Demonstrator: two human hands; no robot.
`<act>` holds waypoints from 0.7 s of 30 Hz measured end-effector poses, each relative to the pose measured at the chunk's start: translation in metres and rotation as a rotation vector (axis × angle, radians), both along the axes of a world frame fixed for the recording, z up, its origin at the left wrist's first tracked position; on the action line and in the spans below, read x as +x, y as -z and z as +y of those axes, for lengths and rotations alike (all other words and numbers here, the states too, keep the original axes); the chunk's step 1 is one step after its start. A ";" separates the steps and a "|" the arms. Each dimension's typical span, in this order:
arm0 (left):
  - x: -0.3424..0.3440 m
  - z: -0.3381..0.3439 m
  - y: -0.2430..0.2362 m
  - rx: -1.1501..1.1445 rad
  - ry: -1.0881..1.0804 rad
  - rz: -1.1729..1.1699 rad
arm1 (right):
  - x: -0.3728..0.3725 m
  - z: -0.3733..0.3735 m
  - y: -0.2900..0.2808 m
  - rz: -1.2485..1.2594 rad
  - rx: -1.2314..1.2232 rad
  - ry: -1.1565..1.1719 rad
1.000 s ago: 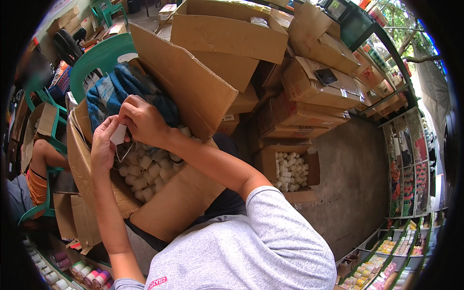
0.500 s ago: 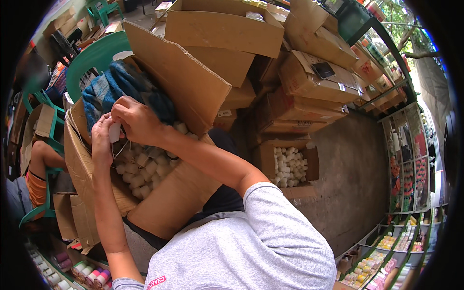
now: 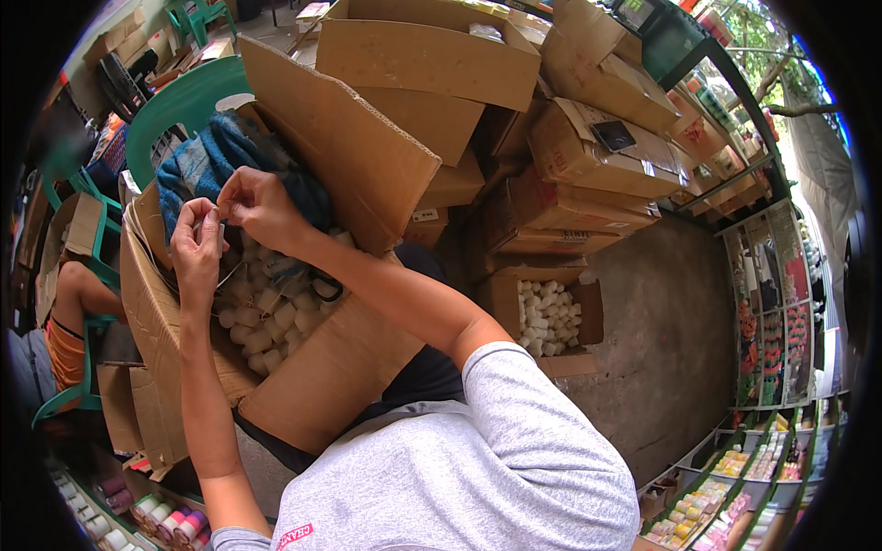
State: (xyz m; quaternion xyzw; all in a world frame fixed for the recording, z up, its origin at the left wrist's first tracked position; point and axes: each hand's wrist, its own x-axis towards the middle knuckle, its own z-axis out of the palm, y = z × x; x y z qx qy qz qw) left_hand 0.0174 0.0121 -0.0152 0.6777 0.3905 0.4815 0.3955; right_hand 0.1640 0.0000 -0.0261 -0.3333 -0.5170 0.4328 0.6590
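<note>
White piece (image 3: 221,237), mostly hidden, is sitting above the cardboard box (image 3: 317,381), and from my remote seat I am watching the left hand (image 3: 197,255) gripping it between thumb and fingers. Over the same box, the right hand (image 3: 264,207) is bunching its fingertips just beside; whether they are pinching anything, I cannot tell. I am worrying that a slackening thumb could be dropping it among the white cylinders (image 3: 276,321) inside the box, or into the blue cloth (image 3: 204,174) along its far side.

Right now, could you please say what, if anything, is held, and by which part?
The left hand pinches a small pale piece, mostly hidden; which part, and whether the right hand grips it too, cannot be told.
</note>
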 end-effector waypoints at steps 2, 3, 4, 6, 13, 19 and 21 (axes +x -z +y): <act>-0.002 0.002 0.001 0.033 0.006 0.026 | -0.001 0.003 0.001 0.082 -0.029 -0.033; -0.002 0.003 0.000 0.049 0.007 0.038 | -0.002 0.004 0.002 0.063 -0.005 -0.003; -0.002 0.002 0.000 0.053 0.008 0.016 | -0.002 0.005 0.003 0.043 0.018 0.027; 0.000 0.001 0.000 0.057 0.011 -0.029 | -0.004 0.002 0.001 -0.049 0.023 0.077; 0.002 0.002 -0.001 0.051 -0.002 -0.076 | -0.008 0.009 0.010 0.007 -0.015 0.061; 0.000 0.000 0.000 0.069 -0.009 -0.029 | -0.002 0.006 0.009 0.016 -0.023 -0.034; 0.001 -0.001 0.000 0.066 -0.004 -0.021 | 0.001 0.004 0.006 -0.097 -0.007 0.002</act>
